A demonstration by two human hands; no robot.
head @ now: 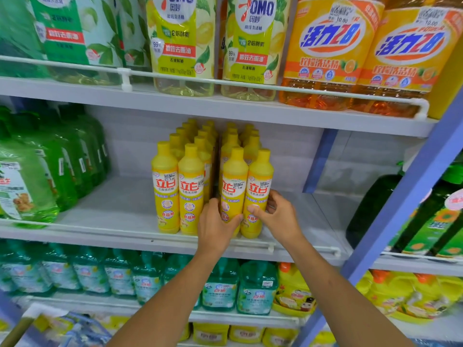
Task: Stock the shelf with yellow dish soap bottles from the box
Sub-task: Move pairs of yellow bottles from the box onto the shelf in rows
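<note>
yellow bottles point(234, 186) glossy plastic, paper labels; shelf point(120, 209) matt white

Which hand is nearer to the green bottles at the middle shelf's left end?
Left. The left hand grips a front yellow dish soap bottle, well right of the green bottles; the right hand grips the neighbouring bottle, farther right.
</note>
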